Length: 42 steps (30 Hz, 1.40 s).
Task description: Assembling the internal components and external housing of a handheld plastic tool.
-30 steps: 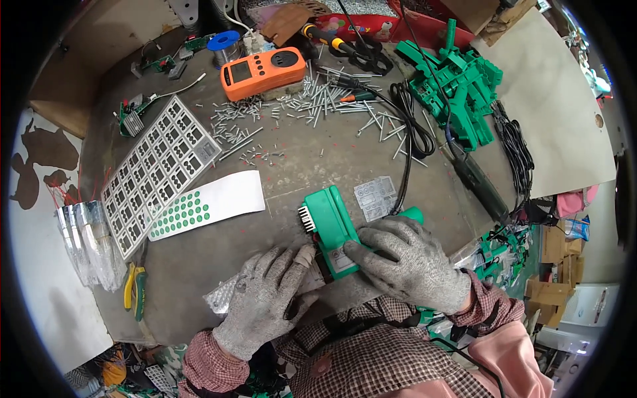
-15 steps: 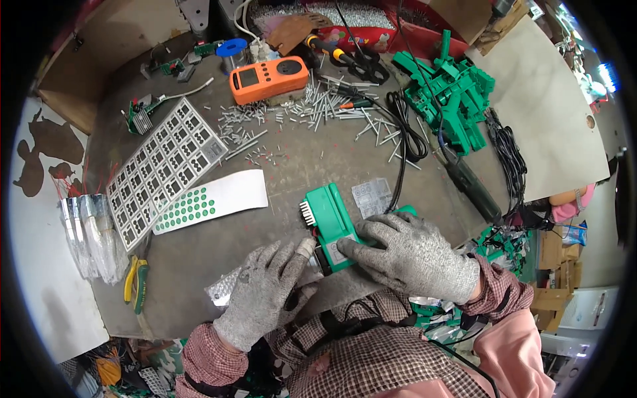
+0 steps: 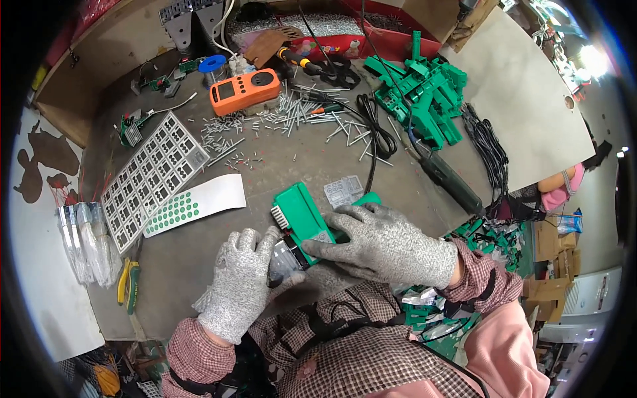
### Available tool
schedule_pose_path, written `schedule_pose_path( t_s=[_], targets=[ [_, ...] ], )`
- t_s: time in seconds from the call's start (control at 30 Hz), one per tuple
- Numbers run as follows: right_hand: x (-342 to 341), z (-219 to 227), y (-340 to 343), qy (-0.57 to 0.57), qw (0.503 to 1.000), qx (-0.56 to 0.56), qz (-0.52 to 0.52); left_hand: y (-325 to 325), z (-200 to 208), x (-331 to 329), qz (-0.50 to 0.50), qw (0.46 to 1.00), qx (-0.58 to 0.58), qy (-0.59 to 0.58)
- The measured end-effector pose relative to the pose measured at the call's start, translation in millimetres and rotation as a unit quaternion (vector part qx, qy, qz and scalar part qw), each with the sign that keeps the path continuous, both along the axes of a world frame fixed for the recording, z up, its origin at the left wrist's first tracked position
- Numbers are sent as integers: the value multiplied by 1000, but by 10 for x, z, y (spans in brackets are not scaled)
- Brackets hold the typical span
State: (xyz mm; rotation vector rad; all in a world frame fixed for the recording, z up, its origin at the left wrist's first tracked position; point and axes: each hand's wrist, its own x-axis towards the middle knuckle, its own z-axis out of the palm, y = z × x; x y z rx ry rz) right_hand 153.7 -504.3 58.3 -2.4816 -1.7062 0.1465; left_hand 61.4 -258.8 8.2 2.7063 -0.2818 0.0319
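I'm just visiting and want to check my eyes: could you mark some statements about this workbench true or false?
1. The right hand touches the green plastic housing. True.
2. The handheld meter is blue. False: the handheld meter is orange.
3. The yellow-and-green-handled pliers lie left of the left hand. True.
4. The round green stickers lie right of the housing. False: the round green stickers lie left of it.
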Motion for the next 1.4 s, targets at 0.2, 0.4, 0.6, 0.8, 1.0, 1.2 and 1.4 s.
schedule_pose_path(
  t_s=[0.2, 0.4, 0.6, 0.8, 1.0, 1.2, 1.4],
  targets=[
    [366, -115, -1108, -266, 904, 164, -293, -129, 58, -109, -7, 986, 128, -111],
    [443, -727, -2176, -128, 859, 58, -492, -20, -123, -461, -45, 995, -91, -10],
    [400, -379, -1832, 315, 646, 554, -421, -35, 60, 100, -177, 978, -107, -16],
    [88, -157, -332, 615, 472, 628, 67, 84, -35, 314, -272, 946, -173, 16],
    [282, -333, 26, 638, 467, 590, 161, 117, -128, 378, -278, 936, -209, 53],
    [358, -849, -274, 611, 237, 688, 312, 119, -90, 425, -287, 938, -187, 54],
    [29, -511, -255, 555, 351, 750, 77, 117, -154, 422, -287, 937, -200, 24]
  ],
)
